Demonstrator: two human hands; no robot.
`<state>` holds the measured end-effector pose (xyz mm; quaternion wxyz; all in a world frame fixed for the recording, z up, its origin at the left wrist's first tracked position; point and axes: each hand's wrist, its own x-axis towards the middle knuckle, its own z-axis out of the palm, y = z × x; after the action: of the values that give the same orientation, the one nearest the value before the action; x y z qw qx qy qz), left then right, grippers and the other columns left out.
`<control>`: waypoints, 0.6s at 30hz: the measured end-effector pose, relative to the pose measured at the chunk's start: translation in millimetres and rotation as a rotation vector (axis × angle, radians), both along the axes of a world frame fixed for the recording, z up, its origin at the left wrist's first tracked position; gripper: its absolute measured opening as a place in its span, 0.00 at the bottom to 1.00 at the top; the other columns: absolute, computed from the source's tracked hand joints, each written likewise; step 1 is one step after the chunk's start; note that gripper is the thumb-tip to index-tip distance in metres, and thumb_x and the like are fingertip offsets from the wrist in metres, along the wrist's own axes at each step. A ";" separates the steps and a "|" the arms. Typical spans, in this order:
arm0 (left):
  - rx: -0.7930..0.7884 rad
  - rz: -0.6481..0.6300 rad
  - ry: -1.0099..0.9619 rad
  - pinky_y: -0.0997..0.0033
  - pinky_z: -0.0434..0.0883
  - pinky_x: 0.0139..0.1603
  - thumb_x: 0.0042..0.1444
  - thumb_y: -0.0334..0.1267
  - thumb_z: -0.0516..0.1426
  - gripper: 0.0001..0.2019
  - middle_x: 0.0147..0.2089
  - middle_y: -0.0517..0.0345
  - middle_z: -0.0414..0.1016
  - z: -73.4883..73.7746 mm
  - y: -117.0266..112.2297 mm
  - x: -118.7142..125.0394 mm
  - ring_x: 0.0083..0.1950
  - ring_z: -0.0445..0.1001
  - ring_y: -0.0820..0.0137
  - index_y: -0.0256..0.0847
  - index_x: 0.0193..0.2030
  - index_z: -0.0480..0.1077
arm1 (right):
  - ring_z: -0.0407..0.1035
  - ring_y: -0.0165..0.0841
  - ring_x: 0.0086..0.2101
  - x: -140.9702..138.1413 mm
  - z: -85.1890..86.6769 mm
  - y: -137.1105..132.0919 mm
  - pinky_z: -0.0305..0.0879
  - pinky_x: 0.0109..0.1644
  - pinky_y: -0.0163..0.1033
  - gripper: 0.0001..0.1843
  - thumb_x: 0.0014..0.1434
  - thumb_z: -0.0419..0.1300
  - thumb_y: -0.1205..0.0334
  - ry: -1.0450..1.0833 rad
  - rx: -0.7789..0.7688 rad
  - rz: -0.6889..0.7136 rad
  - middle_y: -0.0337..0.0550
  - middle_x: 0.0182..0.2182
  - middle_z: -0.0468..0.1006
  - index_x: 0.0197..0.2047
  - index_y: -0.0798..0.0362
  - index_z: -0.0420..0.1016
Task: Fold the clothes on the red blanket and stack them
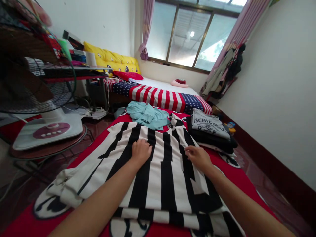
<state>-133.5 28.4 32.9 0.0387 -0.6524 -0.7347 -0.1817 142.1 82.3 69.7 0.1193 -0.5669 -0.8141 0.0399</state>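
A black-and-white striped garment [158, 177] lies spread across a red bed cover [237, 177] in front of me. My left hand [140, 152] rests on it palm down near the upper middle, fingers curled against the cloth. My right hand [198, 157] lies on the stripes a little to the right, fingers bent and pinching at the fabric. Beyond the hands a crumpled teal garment [148, 115] sits at the far end of the cover.
A stack of folded clothes with a grey printed shirt [208, 126] on top stands at the right. A floor fan [41, 98] is at the left beside a cluttered shelf [69, 62]. A flag-patterned bed [160, 93] lies under the window, and the wall runs along the right.
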 end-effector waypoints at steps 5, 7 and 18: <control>0.060 0.030 -0.067 0.60 0.66 0.42 0.62 0.41 0.50 0.15 0.39 0.49 0.77 -19.1 8.3 -0.8 0.45 0.74 0.58 0.41 0.30 0.75 | 0.75 0.37 0.45 -40.7 28.7 96.2 0.66 0.50 0.37 0.15 0.58 0.56 0.64 0.108 0.056 -0.054 0.43 0.45 0.82 0.46 0.51 0.80; 0.078 0.025 -0.083 0.60 0.65 0.42 0.62 0.41 0.51 0.15 0.38 0.50 0.76 -22.2 8.9 -3.4 0.44 0.74 0.59 0.41 0.29 0.74 | 0.73 0.37 0.48 -55.2 29.7 136.2 0.64 0.53 0.37 0.17 0.59 0.57 0.64 0.116 0.058 -0.087 0.48 0.48 0.80 0.50 0.57 0.77; 0.138 0.002 -0.210 0.63 0.63 0.40 0.65 0.39 0.49 0.13 0.35 0.54 0.77 -23.0 10.9 -3.0 0.41 0.75 0.63 0.41 0.31 0.70 | 0.73 0.46 0.46 -97.6 -0.9 220.4 0.65 0.47 0.41 0.36 0.46 0.69 0.58 0.184 -0.050 -0.199 0.58 0.45 0.79 0.57 0.62 0.70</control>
<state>-136.5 39.4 9.9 0.0063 -0.6249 -0.7211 -0.2990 44.4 302.6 68.9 0.1830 -0.6416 -0.7382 0.1000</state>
